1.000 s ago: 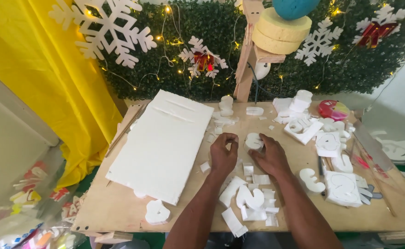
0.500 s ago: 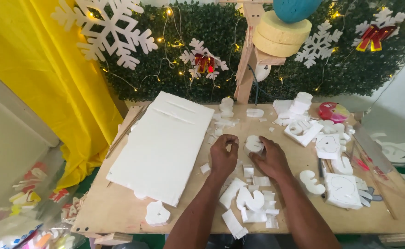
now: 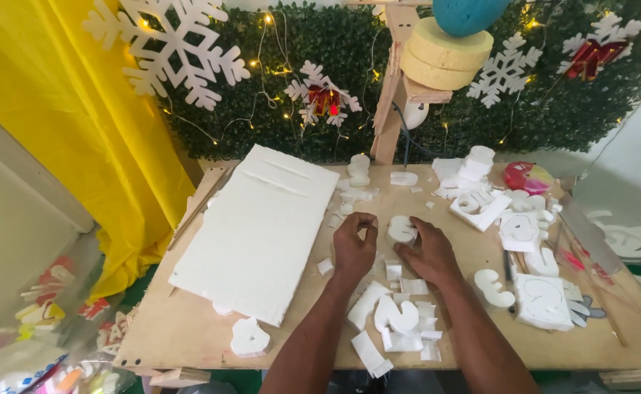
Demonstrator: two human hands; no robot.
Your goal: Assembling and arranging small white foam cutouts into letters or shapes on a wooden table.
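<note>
Both hands rest on the wooden table, close together at its middle. The left hand is curled, fingertips pinched together over the board — whether it holds a scrap, I cannot tell. The right hand lies flatter, its fingers touching a small white foam cutout just beside the left hand. A large white foam sheet lies to the left — loose foam offcuts lie scattered below the wrists.
</note>
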